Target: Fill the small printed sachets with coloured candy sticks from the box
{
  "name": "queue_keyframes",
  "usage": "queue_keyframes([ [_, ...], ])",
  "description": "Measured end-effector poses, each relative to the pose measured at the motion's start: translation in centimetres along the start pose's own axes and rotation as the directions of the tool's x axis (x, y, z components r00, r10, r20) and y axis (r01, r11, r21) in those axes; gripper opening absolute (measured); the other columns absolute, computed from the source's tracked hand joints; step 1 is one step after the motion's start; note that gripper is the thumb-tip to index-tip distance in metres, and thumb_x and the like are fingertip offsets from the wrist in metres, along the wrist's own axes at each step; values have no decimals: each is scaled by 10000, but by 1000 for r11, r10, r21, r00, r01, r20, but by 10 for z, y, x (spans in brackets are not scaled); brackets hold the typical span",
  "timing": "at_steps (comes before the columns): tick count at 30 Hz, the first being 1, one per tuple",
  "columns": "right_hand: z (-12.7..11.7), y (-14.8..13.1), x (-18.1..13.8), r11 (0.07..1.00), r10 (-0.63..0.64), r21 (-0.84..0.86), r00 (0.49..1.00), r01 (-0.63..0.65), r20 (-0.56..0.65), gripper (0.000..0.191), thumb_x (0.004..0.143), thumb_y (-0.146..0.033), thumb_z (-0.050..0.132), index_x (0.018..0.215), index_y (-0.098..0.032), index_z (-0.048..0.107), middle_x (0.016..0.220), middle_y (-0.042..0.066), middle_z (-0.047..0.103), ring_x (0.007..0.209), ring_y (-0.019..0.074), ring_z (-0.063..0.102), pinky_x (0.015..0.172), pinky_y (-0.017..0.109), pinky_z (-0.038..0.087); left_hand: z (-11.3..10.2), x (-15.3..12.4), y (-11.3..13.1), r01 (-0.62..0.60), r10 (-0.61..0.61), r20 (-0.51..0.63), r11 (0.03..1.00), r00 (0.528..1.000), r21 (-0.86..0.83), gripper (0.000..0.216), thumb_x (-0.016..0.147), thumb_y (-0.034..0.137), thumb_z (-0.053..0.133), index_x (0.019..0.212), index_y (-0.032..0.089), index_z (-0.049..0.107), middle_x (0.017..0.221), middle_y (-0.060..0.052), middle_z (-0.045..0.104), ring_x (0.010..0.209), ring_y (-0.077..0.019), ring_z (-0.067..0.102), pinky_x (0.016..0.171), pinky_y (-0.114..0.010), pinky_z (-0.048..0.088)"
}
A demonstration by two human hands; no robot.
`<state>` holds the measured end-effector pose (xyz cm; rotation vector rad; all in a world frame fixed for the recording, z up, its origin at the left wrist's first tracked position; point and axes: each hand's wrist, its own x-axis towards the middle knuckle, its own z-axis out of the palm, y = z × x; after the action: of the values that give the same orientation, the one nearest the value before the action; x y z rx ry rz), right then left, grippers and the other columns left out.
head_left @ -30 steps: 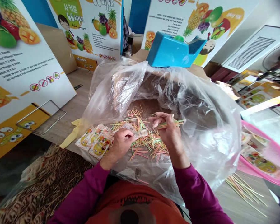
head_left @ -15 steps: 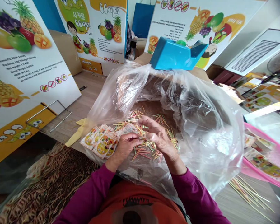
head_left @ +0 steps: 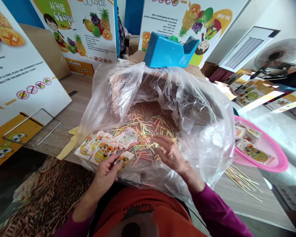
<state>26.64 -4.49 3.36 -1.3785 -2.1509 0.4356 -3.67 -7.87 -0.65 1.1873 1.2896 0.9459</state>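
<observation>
Presently, left hand: your left hand (head_left: 106, 173) has thumb and fingers clamped on a small printed sachet (head_left: 125, 159), near side of the stick pile; your fingers cover part of it, and its wording is too small to read.
Right hand: your right hand (head_left: 171, 154) is over the right of the coloured sticks (head_left: 143, 135), fingers partly bent and blurred; whether they pinch any stick, you cannot tell from this view.
Sachet stack: overlapping printed sachets (head_left: 104, 150) lie left of the sticks, a paler sachet (head_left: 128, 137) just beside them; lettering illegible.
Plastic bag: you have the clear bag (head_left: 204, 115) around the far and right sides; glare and creases obscure what lies behind.
Left carton: this carton (head_left: 22, 95) is cut off at left; you can read "COOL PLACE AND AVOID DIRECT SUNLIGHT".
Middle carton: "사커로" shows on the carton (head_left: 80, 61) above a smeared logo.
Right carton: printed upside down to you, this carton (head_left: 160, 19) bears "Mix Fruit"; a blue tape dispenser (head_left: 166, 52) hides part.
Pink basket: sachets overlap inside the basket (head_left: 281, 159), at right; their print is unreadable.
</observation>
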Motion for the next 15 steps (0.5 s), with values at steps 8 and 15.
queue_keyframes([
  [8,-11,24,6,772,292,-631,923,-74,249,544,890,-163,676,1433,-181,712,1529,216,618,1439,423,502,1152,608,446,-5,-7,-16,-276,710,-122,419,693,865,415,962,87,544,1246,258,793,1373,-177,693,1224,-348,665,1050,-565,581],
  [15,18,38,14,799,205,-587,977,-129,64,264,907,-109,543,1037,-132,772,1237,295,714,1157,443,627,969,667,506,21,29,27,-394,564,156,329,811,858,293,974,99,542,970,233,803,1042,-120,756,1031,-302,651,939,-458,578],
])
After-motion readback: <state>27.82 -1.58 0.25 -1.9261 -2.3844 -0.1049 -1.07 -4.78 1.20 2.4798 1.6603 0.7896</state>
